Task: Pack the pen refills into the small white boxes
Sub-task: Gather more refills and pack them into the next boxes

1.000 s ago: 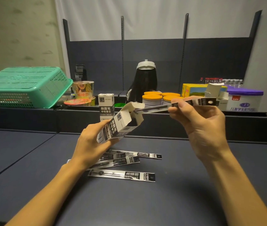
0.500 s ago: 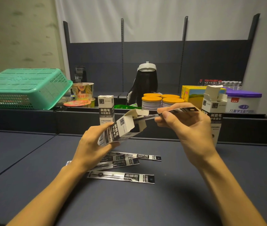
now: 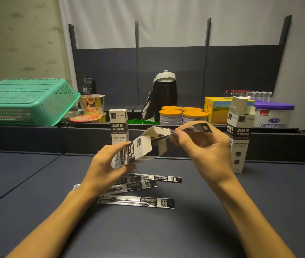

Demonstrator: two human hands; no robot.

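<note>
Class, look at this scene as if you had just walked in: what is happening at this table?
A person is packing pen refills into small white boxes. The left hand holds an open box tilted on its side, and the right hand feeds a packaged refill into its mouth. Several more refills lie on the dark table. A closed box stands behind, and another open-topped box stands to the right.

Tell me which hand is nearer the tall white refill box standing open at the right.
Right. The right hand is just left of the tall white open box, nearly overlapping it; the left hand is farther left, holding another box.
</note>
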